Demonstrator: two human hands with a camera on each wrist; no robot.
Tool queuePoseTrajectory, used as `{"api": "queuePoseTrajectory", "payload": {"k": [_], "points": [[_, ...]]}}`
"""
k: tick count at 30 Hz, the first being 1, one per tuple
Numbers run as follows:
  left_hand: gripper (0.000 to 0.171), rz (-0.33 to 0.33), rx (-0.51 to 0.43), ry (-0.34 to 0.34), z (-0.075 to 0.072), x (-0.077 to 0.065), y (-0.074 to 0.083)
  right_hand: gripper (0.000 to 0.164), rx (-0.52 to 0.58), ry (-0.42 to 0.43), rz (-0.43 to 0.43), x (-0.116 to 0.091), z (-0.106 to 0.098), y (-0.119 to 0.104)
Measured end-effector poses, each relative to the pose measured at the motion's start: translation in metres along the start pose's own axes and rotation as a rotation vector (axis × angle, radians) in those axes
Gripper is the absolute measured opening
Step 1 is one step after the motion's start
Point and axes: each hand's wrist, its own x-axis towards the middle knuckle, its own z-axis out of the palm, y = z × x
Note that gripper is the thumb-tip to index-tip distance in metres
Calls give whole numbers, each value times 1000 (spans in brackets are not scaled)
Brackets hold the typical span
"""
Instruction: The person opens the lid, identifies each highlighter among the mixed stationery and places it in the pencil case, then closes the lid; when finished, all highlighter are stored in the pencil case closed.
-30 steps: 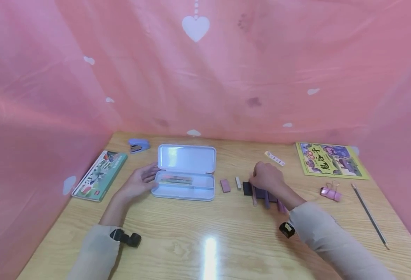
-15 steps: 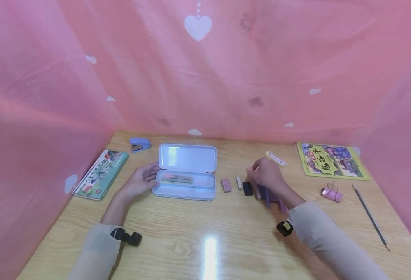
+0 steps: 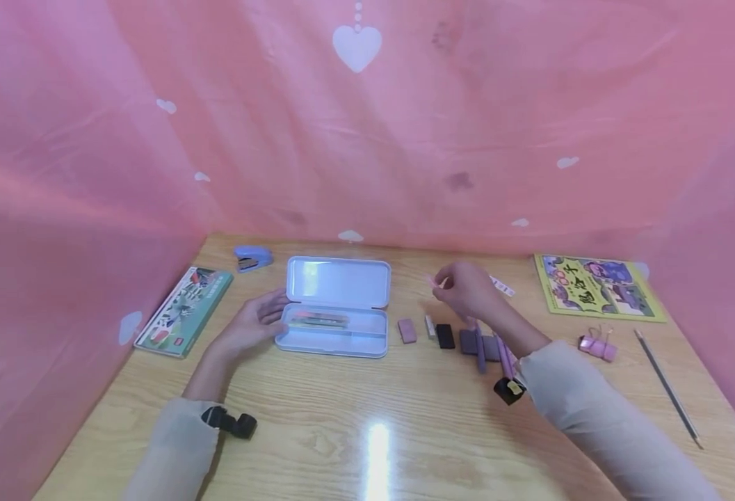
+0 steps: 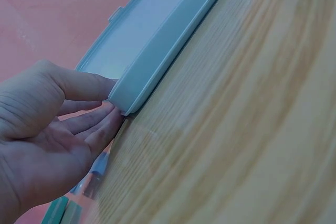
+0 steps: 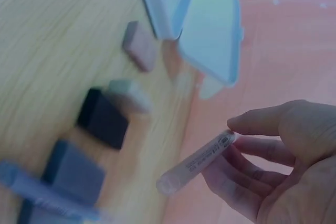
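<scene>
Pink pen (image 5: 191, 166), short and translucent, with fine print along the barrel. Hangs in the air above the table (image 3: 317, 445), to the right of the open lid (image 3: 338, 283) and beyond the small blocks. Pinched at one end between thumb and fingers of the right hand (image 3: 470, 289), free end pointing away from the palm.

Left hand (image 3: 251, 327) at the left end of the pale blue pencil case (image 3: 369, 325), gripping it with thumb at the rim and fingers against the end. Impossible to tell the reach of the fingertips underneath. Inside the case, slim pens (image 3: 318, 319) in the back compartment.

To the right of the case, in order: pink eraser (image 3: 407, 331), white block (image 3: 430, 327), black block (image 3: 445, 336), then dark grey-purple block (image 3: 469, 342), perhaps one of two, with a purple pen (image 3: 480, 353) lying across. Just beside, a second purple pen (image 3: 504, 356), partly hidden near the wrist.

Behind the right hand, partly covered, a white strip (image 3: 503, 286). Farther right, yellow-edged book (image 3: 599, 287), pink binder clip (image 3: 597, 346) and grey pencil (image 3: 670, 388). At far left, blue stapler (image 3: 254, 258) and teal box (image 3: 183, 312). All around, pink cloth (image 3: 405, 153).
</scene>
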Motion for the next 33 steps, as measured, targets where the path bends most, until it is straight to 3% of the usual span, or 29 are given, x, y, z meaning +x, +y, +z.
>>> {"api": "queuePoseTrajectory", "payload": {"k": [7,18,25,33], "points": [[76,14,7,1,2,2,1,19,-55,-37,-160,24,21,-40],[78,21,-29,-8,2,2,-5,11,-127,-111,-382,61,90,-116],[76,42,-30,-29,-2,2,-5,5,-174,-175,-385,76,113,-155],[77,41,-19,-19,-5,3,-4,9,-355,-185,-353,82,144,-156]]}}
